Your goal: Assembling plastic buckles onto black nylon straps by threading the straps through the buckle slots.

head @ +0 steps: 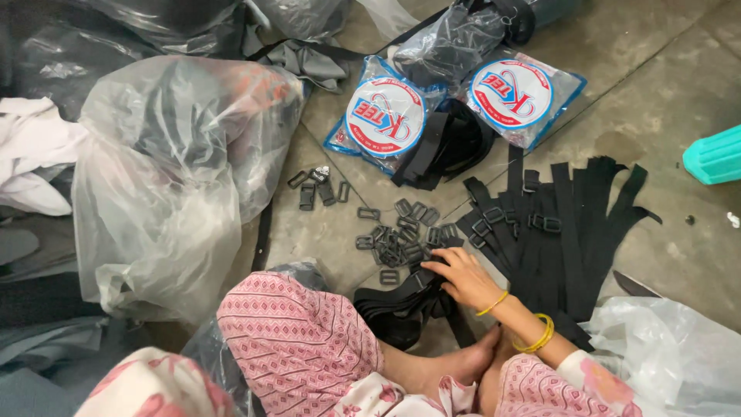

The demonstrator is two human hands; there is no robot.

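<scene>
My right hand (463,279), with yellow bangles on the wrist, reaches in from the lower right. Its fingers curl over the top of a bundle of black webbing straps (401,305) lying on the floor by my foot (448,363). Just beyond the fingertips lies a loose heap of small black plastic buckles (397,235). To the right, cut black straps (567,232), some with buckles threaded on, are laid side by side. My left hand is out of view; only a pink patterned knee (297,340) shows on that side.
Two round blue-and-white packets of strap rolls (386,116) (513,93) lie further back. A big clear plastic bag (170,177) stands at left, another bag (679,347) at lower right. A teal plastic object (714,154) sits at the right edge. More buckles (316,185) lie left of the heap.
</scene>
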